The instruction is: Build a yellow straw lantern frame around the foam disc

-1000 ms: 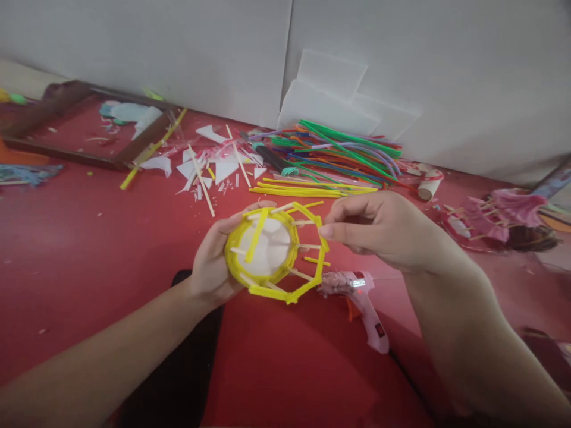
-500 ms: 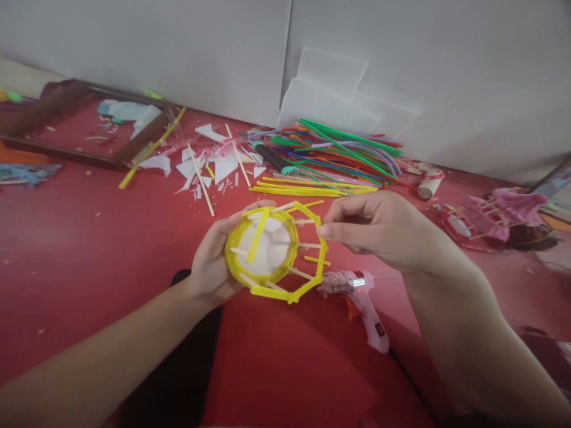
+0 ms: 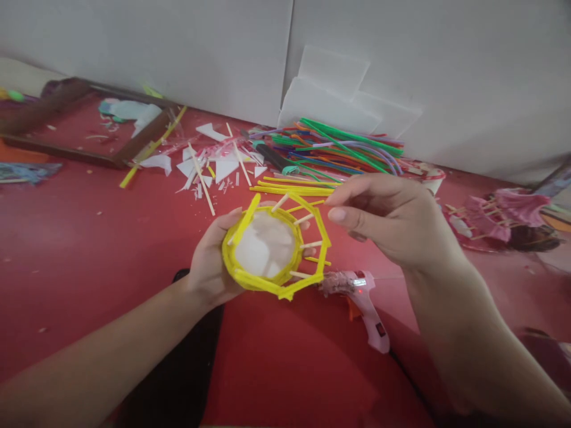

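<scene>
My left hand (image 3: 214, 255) is closed around a small basket frame (image 3: 232, 276) from the side and below. The frame has a white round base (image 3: 265, 246), a yellow pipe-cleaner wall, short wooden sticks and an angular yellow rim above them. One yellow rim piece (image 3: 247, 217) slants up on the left side. My right hand (image 3: 379, 223) hovers just right of the rim, apart from it. Its thumb and index finger are slightly apart with nothing seen between them. A pink glue gun (image 3: 372, 315) lies on the red table below the right hand, its nozzle end near the frame.
Yellow pipe cleaners (image 3: 285, 189) and a multicoloured pile (image 3: 348, 148) lie behind. White scraps (image 3: 227, 169) and wooden sticks (image 3: 201, 181) are scattered left of them. A brown wooden frame (image 3: 57, 145) lies far left. A pink stick model (image 3: 499, 214) stands right. White sheets (image 3: 332, 89) lean on the wall.
My right hand has let go of the rim and moved slightly up and to the right. My left hand has tilted the basket frame, so its rim shows more upright towards me.
</scene>
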{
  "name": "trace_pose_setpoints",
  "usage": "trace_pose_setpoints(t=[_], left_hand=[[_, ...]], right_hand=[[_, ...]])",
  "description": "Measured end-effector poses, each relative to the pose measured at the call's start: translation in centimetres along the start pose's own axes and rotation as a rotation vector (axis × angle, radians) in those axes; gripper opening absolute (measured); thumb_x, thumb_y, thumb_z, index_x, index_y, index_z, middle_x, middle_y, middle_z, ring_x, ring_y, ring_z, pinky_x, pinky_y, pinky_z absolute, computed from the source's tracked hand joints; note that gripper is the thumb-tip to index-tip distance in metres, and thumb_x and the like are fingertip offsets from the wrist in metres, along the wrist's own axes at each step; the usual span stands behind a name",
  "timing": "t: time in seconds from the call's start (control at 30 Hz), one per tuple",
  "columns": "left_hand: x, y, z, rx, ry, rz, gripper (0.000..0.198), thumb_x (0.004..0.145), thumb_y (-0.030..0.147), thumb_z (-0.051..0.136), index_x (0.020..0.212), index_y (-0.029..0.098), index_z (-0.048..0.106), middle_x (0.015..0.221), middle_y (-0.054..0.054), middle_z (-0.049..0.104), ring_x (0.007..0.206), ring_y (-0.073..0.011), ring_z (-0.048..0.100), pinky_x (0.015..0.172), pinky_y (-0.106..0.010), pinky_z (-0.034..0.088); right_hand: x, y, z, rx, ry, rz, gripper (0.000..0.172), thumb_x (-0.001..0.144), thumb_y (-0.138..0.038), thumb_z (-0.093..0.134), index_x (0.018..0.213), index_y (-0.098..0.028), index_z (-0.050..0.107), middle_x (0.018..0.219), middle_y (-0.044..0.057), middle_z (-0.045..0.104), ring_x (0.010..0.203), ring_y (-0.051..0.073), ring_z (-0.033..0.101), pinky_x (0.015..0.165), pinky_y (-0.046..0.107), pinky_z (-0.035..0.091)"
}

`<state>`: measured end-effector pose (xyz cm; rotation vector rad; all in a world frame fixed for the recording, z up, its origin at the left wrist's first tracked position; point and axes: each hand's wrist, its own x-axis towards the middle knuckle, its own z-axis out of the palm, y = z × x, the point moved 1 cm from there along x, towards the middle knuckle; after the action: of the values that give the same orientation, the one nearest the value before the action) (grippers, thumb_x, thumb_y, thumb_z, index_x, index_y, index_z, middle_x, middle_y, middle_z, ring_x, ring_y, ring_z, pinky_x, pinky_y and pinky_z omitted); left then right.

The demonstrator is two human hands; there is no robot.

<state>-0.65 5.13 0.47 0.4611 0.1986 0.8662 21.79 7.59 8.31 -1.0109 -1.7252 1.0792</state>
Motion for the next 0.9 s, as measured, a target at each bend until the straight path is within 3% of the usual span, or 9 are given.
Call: trace_pose_setpoints(t=[0.1, 0.17, 0.3, 0.57, 0.9], left_hand=[[0.1, 0.1, -0.1, -0.027, -0.053, -0.099, 0.048, 0.101, 0.05, 0.048, 0.121, 0.015, 0.075, 0.111, -0.006, 0.083, 0.116, -0.0339, 0.074, 0.107, -0.055, 0.055], [0.0, 0.1, -0.1, -0.05, -0.061, -0.124, 0.053, 0.103, 0.051, 0.043, 0.124, 0.014, 0.074, 0.116, -0.008, 0.081, 0.122, -0.0364, 0.071, 0.112, -0.06, 0.049], [-0.1, 0.3, -0.2, -0.097, -0.067, -0.121, 0.055, 0.105, 0.049, 0.035, 0.123, 0.015, 0.074, 0.121, -0.009, 0.08, 0.128, -0.0376, 0.067, 0.115, -0.064, 0.042], [-0.5, 0.8, -0.4, -0.114, -0.051, -0.161, 0.055, 0.105, 0.049, 0.035, 0.124, 0.015, 0.074, 0.131, -0.009, 0.076, 0.131, -0.0334, 0.066, 0.117, -0.057, 0.041], [-0.4, 0.7, -0.7, -0.08, 0.003, -0.137, 0.054, 0.102, 0.047, 0.038, 0.119, 0.015, 0.078, 0.121, -0.008, 0.08, 0.117, -0.0317, 0.074, 0.109, -0.054, 0.052]], right_hand=[[0.0, 0.0, 0.5, -0.12, 0.044, -0.266, 0.008, 0.084, -0.018, 0.083, 0.086, -0.026, 0.081, 0.083, -0.001, 0.075, 0.076, 0.013, 0.065, 0.055, 0.024, 0.047], [0.0, 0.0, 0.6, -0.184, 0.034, -0.345, 0.012, 0.085, -0.019, 0.083, 0.091, -0.029, 0.084, 0.085, -0.001, 0.075, 0.077, 0.013, 0.066, 0.059, 0.026, 0.05], [0.2, 0.4, 0.3, -0.199, -0.017, -0.353, 0.014, 0.086, -0.028, 0.083, 0.099, -0.034, 0.085, 0.088, 0.001, 0.074, 0.077, 0.015, 0.065, 0.064, 0.03, 0.052], [0.4, 1.2, -0.3, -0.138, -0.101, -0.337, 0.029, 0.081, -0.039, 0.087, 0.11, -0.036, 0.084, 0.097, 0.002, 0.075, 0.079, 0.015, 0.063, 0.066, 0.03, 0.052], [0.3, 1.6, 0.0, -0.144, -0.142, -0.393, 0.045, 0.076, -0.049, 0.088, 0.119, -0.036, 0.081, 0.101, 0.003, 0.073, 0.087, 0.018, 0.064, 0.076, 0.034, 0.052]])
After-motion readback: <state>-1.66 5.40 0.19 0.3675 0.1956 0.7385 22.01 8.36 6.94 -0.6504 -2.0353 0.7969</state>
